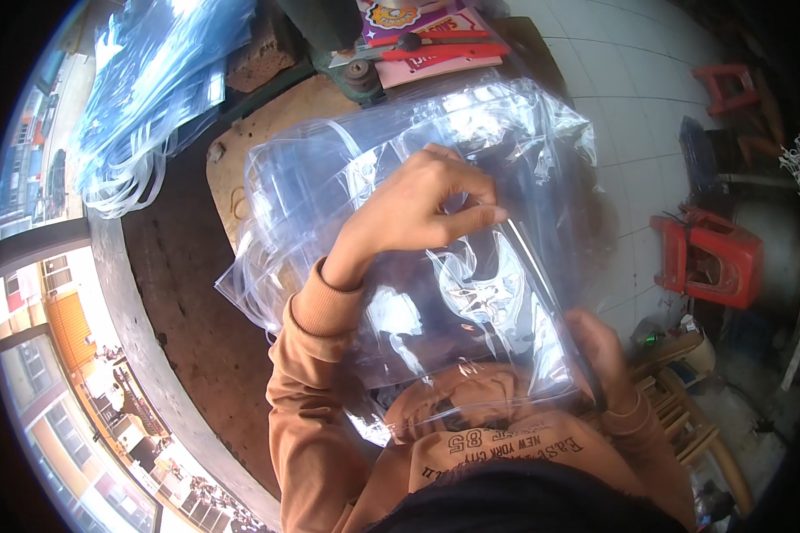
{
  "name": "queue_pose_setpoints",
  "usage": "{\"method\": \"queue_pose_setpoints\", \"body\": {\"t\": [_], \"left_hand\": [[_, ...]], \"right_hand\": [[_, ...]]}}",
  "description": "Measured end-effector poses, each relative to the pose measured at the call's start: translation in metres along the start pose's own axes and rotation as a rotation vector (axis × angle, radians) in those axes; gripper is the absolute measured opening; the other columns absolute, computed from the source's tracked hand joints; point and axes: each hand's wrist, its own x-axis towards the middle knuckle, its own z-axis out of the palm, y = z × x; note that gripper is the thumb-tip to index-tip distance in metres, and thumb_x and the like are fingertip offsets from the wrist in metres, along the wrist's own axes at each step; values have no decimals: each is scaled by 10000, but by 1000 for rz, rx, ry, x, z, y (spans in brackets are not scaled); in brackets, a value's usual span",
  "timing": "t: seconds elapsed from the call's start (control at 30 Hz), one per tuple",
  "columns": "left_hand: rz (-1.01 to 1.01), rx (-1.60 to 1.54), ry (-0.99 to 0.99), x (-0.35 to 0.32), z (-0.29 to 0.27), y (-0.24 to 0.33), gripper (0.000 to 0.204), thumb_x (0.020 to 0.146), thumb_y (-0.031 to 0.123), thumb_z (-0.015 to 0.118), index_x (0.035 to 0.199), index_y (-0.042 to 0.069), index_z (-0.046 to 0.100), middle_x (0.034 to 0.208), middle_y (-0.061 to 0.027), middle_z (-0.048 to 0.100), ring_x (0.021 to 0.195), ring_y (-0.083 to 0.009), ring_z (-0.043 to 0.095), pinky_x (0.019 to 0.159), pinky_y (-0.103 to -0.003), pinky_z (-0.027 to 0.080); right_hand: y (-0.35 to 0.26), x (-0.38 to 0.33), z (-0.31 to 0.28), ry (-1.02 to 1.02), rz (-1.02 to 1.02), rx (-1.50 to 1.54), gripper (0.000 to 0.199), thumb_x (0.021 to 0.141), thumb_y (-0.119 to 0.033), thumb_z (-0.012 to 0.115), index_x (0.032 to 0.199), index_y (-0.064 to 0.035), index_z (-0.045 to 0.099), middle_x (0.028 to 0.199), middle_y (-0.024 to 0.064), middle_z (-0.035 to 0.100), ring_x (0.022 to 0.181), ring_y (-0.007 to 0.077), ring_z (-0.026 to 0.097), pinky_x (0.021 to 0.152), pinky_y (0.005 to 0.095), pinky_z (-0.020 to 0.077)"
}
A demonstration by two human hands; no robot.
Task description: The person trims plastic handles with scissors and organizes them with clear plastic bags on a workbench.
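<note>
Clear bag [498, 293]: glinting in front of the person's torso, a thin strip running down its right edge, white above and dark below.
Inside the bag: the brown sweatshirt [453, 395] is showing through the lower film; whether the bag is holding anything, I cannot tell.
Left hand [418, 200]: thumb and fingers are pinching together on the bag's upper right corner, beside the strip's top; the bag is spreading below this grip, toward the person.
Right hand [598, 346]: curling at the bag's lower right edge; film and strip are partly covering it, so I cannot tell how closed this grip is.
Bag pile [302, 178]: lying just beyond on the tan counter [258, 115], clear straps spilling leftward.
Far edge: a brick [262, 53] is sitting near a strapped clear bundle [164, 62]; a red-handled tool [458, 41] is lying on printed sheets [444, 71].
Right side: a red stool [711, 258] is standing on pale floor tiles [627, 133].
</note>
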Motion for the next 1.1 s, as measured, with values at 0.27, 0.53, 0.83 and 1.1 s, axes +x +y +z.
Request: {"method": "queue_pose_setpoints", "body": {"t": [0.27,0.53,0.83,1.1], "left_hand": [[-22,9,-7,-1,0,3,155,751,147,684,680,18,634,663,-81,615,636,-225,579,742,-338,417],[-146,-91,27,-1,1,11,253,729,138,696,866,44,506,665,-59,554,658,-198,584,720,-322,403],[1,-56,-67,-9,-2,4,425,702,135,699,1022,66,428,729,-27,512,682,-153,498,888,-340,284],[-52,-47,-88,-10,4,-5,491,751,226,714,1068,86,367,674,10,517,655,-155,479,855,-336,298]], "right_hand": [[-6,3,4,-53,31,55,279,785,34,544,1044,16,441,843,33,548,741,31,473,625,183,426],[24,12,5,-58,255,395,352,767,-5,566,1079,-3,402,802,0,478,718,45,443,643,192,408],[3,13,-9,-336,269,368,600,682,-84,659,1168,-28,312,899,4,360,779,77,321,728,186,321],[-23,6,-6,-285,105,140,804,654,-423,765,1158,18,319,935,29,398,848,92,375,754,220,341]]}}
